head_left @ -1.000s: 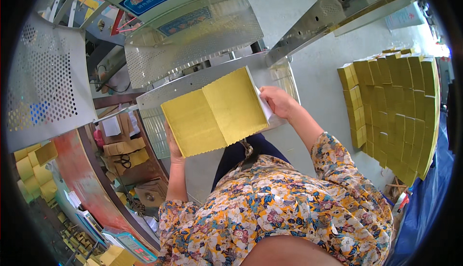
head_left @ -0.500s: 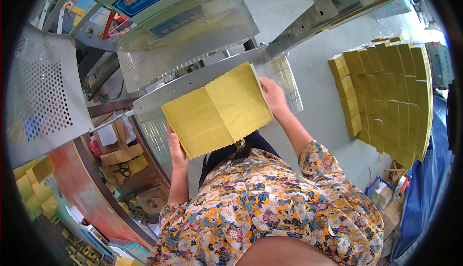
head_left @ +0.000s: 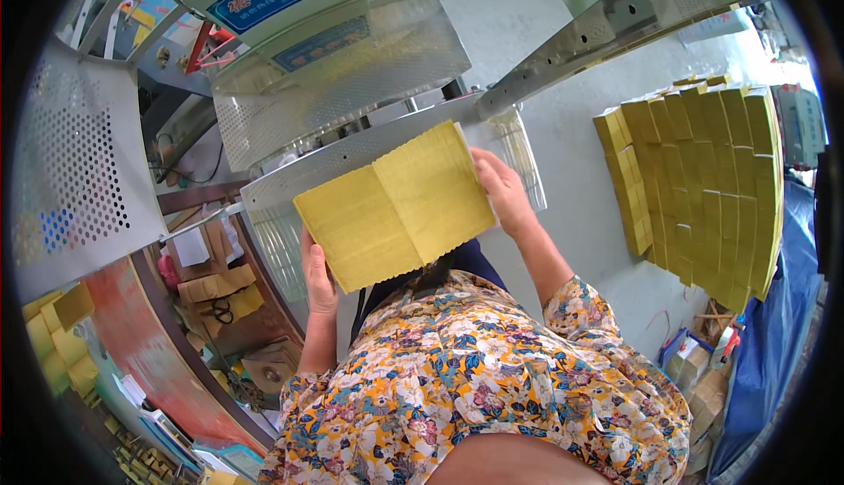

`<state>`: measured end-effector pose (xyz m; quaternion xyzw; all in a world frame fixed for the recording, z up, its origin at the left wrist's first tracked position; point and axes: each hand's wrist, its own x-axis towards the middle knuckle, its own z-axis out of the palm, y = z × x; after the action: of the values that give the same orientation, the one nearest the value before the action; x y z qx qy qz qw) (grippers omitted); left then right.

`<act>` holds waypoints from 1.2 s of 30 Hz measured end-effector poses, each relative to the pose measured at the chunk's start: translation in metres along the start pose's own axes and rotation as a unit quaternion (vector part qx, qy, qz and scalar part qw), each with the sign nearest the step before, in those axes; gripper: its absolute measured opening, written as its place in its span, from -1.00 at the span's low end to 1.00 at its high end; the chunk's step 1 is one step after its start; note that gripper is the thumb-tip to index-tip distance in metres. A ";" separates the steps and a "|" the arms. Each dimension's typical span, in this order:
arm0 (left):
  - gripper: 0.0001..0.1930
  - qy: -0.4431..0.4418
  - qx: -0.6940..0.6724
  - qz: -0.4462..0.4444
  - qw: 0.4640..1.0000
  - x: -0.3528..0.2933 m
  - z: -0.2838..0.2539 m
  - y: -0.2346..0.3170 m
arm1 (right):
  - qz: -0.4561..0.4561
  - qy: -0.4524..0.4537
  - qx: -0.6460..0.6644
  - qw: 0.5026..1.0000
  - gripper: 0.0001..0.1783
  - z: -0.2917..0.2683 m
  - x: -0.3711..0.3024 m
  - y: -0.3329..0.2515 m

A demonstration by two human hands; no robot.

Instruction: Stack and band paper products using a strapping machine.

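Between my two hands is a stack of yellow paper point(head_left: 396, 208) with zigzag long edges and a crease across its middle. It is tilted, its right end farther away than its left. My left hand point(head_left: 319, 278) grips the near left end, its thumb along the side and its other fingers mostly hidden behind or beneath the paper. At the right end my right hand point(head_left: 507, 190) presses against the short side, fingers bent and partly hidden. Just beyond the stack lies the metal bed point(head_left: 272, 190) of a machine, under a clear perforated guard point(head_left: 343, 80).
A slanting metal beam point(head_left: 607, 32) crosses at upper right. On the floor to the right stands a large block of yellow paper bundles point(head_left: 703, 186) beside a blue tarp point(head_left: 782, 309). A perforated panel point(head_left: 79, 168) and a shelf holding scissors point(head_left: 220, 311) are at left.
The view has shifted slightly. My right hand sits a little lower along the stack's right end. Both hands still hold the paper in nearly the same place.
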<state>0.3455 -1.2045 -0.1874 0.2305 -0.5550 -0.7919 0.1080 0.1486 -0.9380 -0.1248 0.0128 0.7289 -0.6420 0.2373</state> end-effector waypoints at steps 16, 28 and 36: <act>-0.41 -0.016 -0.043 -0.165 0.985 -0.001 -0.020 0.029 | 0.036 -0.072 0.031 0.996 -0.56 0.024 0.007 0.004; -0.65 -0.038 0.104 -0.017 0.994 0.020 0.003 0.006 | -0.007 -0.108 0.262 0.959 -0.75 0.018 0.037 -0.017; -0.77 -0.014 0.276 0.123 0.953 0.033 0.048 -0.013 | -0.078 0.057 0.292 0.952 -0.89 0.007 0.060 0.019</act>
<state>0.2943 -1.1738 -0.1946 0.1699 -0.7773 -0.5919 0.1289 0.1037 -0.9589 -0.1645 0.0611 0.5208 -0.8414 0.1308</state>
